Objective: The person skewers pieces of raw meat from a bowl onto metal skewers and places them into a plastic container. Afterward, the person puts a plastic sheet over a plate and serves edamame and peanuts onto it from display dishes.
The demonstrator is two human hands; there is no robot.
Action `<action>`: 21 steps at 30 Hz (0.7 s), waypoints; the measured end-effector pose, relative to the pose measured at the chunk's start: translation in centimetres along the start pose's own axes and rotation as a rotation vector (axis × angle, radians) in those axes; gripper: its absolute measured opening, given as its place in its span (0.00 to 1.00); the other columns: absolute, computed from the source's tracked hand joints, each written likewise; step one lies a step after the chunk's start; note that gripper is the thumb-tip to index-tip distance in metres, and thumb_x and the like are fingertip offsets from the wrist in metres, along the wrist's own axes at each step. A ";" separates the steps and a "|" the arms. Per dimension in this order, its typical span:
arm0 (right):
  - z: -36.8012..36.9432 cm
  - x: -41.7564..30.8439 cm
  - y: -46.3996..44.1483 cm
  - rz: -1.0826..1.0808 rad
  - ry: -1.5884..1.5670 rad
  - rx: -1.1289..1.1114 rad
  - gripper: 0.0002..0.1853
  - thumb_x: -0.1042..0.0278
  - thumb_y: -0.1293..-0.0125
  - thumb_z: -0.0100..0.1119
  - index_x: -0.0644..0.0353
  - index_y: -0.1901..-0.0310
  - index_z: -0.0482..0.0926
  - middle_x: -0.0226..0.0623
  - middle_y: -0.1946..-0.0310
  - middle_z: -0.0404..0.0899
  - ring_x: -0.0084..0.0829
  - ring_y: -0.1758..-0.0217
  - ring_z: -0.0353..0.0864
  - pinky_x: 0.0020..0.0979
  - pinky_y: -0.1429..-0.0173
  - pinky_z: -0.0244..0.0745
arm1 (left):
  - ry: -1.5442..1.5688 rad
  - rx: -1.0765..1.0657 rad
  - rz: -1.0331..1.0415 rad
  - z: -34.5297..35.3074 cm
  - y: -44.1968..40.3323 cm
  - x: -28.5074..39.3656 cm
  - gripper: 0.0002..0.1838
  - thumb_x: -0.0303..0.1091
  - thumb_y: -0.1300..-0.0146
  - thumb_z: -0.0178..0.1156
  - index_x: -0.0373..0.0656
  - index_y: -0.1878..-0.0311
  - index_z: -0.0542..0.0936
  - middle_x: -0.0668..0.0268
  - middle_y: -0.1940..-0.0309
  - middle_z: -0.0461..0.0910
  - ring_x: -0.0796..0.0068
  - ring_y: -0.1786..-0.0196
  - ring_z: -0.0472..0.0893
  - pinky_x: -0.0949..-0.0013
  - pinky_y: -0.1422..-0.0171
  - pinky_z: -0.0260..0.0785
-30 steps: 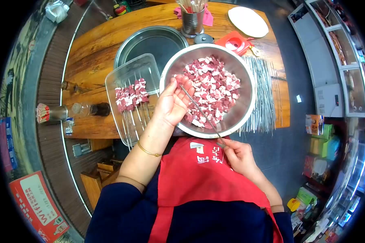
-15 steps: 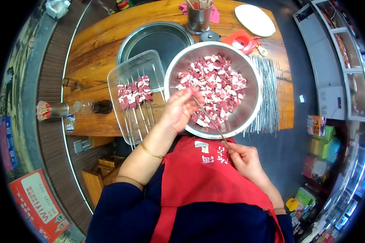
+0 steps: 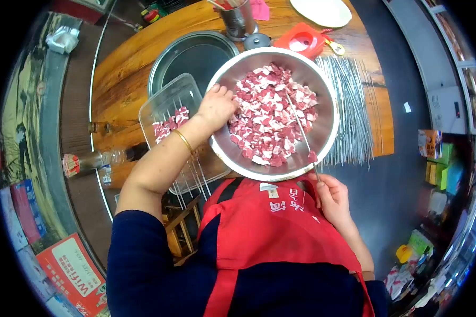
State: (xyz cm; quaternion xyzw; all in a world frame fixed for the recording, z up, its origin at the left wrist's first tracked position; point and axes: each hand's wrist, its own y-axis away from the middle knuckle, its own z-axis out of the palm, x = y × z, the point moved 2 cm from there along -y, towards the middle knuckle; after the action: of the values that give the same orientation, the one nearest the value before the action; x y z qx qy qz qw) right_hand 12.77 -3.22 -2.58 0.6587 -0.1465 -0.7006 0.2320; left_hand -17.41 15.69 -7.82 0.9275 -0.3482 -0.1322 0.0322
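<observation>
A wide steel bowl (image 3: 330, 132) holds a heap of diced red-and-white raw meat (image 3: 272, 113). My left hand (image 3: 217, 108) is over the bowl's left side, its fingers curled at the edge of the meat; the fingertips are hidden. At the near right rim, my right hand (image 3: 332, 196) pinches the lower end of a thin metal skewer (image 3: 300, 122), whose other end reaches over the meat. One meat cube (image 3: 312, 157) is threaded low on that skewer, close to the right hand. Loaded skewers (image 3: 169, 126) lie in a clear plastic tray (image 3: 149, 108), partly behind my left forearm.
Many bare metal skewers (image 3: 346, 116) lie right of the bowl. Behind stand a round dark pan (image 3: 161, 63), a metal cup (image 3: 237, 21), a red holder (image 3: 301, 41) and a white plate (image 3: 322, 11). Jars and a toothpick holder (image 3: 79, 164) are at the left edge.
My left hand has left the skewer's tip and moved left to the meat's edge. The skewer now points farther right and carries a meat cube near my right hand.
</observation>
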 end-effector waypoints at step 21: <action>0.5 -0.4 0.2 -0.404 0.353 -0.109 0.15 0.79 0.39 0.54 0.63 0.50 0.79 0.45 0.77 0.77 0.24 0.79 0.75 0.27 0.72 0.71 | 2.893 0.302 -0.554 -2.1 1.9 6.8 0.12 0.40 0.34 0.56 0.43 0.53 0.76 0.65 0.64 0.80 0.72 0.62 0.80 0.67 0.56 0.78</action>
State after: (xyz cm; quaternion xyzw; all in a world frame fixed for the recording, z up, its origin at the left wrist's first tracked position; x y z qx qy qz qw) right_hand 12.31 -3.26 -2.12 0.7729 0.0685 -0.6140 0.1446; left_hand -13.13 9.72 -7.04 0.2805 0.1593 0.9199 0.2228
